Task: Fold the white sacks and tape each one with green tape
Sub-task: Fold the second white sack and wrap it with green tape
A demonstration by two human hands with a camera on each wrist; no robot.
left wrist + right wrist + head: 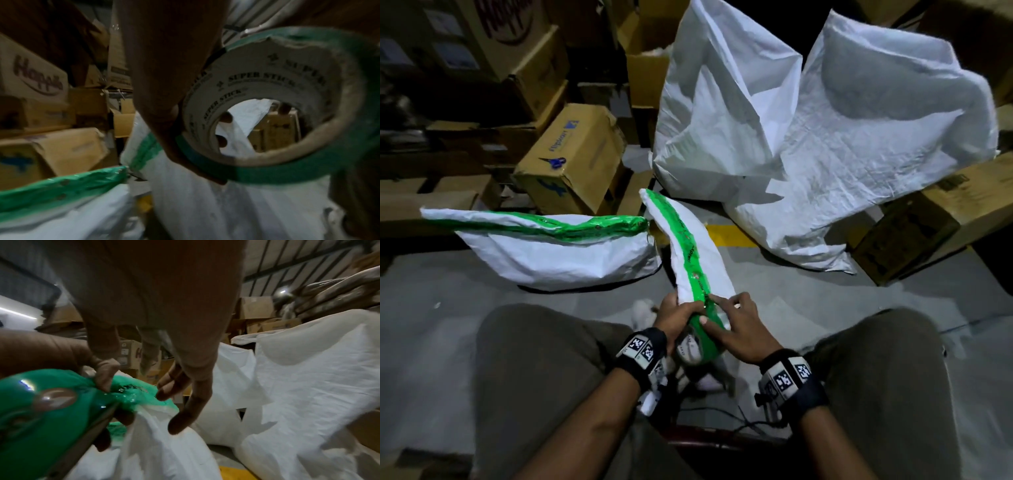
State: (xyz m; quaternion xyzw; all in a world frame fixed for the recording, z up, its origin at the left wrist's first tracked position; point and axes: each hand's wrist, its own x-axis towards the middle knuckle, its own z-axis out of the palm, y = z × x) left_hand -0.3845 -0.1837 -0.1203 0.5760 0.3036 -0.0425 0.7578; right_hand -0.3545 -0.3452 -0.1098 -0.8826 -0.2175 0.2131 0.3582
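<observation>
One taped sack point(551, 246) lay finished on the floor, a second sack point(688, 253) was nearly taped, left hand point(674, 317) gripping the tape roll point(697, 342), right hand point(739, 325) loosely spread on it, while two open sacks point(842, 137) waited.

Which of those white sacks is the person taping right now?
The folded sack standing between the knees: both hands are on its near end with the tape roll. The sack on the left lies taped, untouched; the big ones behind have no tape.

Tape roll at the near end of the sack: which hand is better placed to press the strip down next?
Probably the right hand: its fingers already lie on the green tape along the folded sack, while the left hand grips the tape roll.
</observation>
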